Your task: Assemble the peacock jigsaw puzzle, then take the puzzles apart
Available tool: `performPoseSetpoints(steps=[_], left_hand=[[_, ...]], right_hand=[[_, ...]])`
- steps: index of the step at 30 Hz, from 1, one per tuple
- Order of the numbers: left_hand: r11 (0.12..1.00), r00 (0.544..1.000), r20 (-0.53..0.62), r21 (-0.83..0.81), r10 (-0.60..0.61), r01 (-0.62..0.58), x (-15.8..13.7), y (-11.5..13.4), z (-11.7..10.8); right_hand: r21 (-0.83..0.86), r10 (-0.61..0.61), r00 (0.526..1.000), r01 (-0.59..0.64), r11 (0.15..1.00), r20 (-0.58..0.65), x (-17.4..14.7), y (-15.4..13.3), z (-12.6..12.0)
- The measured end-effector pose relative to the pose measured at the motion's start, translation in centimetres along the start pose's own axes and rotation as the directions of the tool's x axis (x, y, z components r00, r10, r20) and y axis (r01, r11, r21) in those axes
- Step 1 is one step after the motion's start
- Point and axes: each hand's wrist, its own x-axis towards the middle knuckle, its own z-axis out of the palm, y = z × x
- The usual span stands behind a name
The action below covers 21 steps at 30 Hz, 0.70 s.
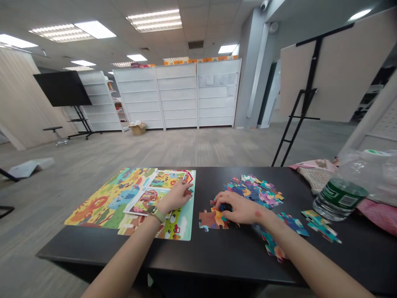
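Observation:
My left hand [176, 197] lies over printed picture sheets, wrist banded by a watch, fingers loosely stretched to the right and holding nothing I can see. Beneath it are a farm picture sheet [185, 225] and smaller cards, one with a red barn [148, 200]. My right hand [237, 207] is bent over a few joined orange-brown jigsaw pieces [214, 219], its thumb and fingertips curled down on a puzzle piece at their right end. Part of that piece is hidden by the fingers. Just beyond this hand spreads a pile of colourful loose jigsaw pieces [260, 191].
More pieces lie right of my right forearm, including a joined strip [321, 224]. A water bottle [341, 194] stands at the table's right, beside a pink bag [380, 215]. A yellow animal picture sheet [105, 203] covers the left. The black table's [198, 256] front edge is near me.

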Motion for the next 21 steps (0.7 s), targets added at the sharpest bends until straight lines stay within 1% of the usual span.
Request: performPoseSetpoints(steps=[6, 9, 12, 15, 18, 19, 21], left_hand=[[0.999, 0.999, 0.036, -0.043, 0.025, -0.023, 0.0, 0.7, -0.7], [0.997, 1.0, 0.008, -0.078, -0.003, 0.004, -0.1, 0.8, -0.7], [0.99, 0.998, -0.047, -0.136, -0.039, 0.033, -0.3, 0.7, -1.0], [0.969, 0.995, -0.075, -0.242, -0.061, 0.041, -0.6, 0.8, -1.4], [0.931, 0.996, -0.055, -0.363, -0.069, 0.044, -1.0, 1.5, -1.3], [0.905, 0.996, -0.041, -0.422, -0.075, 0.051, -1.1, 2.0, -1.0], [0.815, 0.995, -0.003, -0.573, -0.098, 0.078, -1.2, 3.0, -0.1]], right_hand=[[-0.01, -0.027, 0.999, 0.027, 1.0, -0.029, 0.2, 0.8, 0.3], [-0.008, -0.031, 0.999, 0.031, 0.999, -0.041, 0.3, 0.9, 0.3], [-0.017, -0.023, 0.999, 0.022, 1.0, -0.045, 0.3, 1.0, 0.4], [-0.024, -0.011, 0.999, 0.01, 1.0, -0.043, 0.2, 1.2, 0.4], [-0.028, -0.008, 0.999, 0.007, 1.0, -0.047, 0.3, 1.5, 0.6], [-0.029, -0.007, 0.999, 0.006, 1.0, -0.05, 0.3, 1.6, 0.6], [-0.033, -0.004, 0.998, 0.002, 0.999, -0.056, 0.3, 1.8, 0.7]])
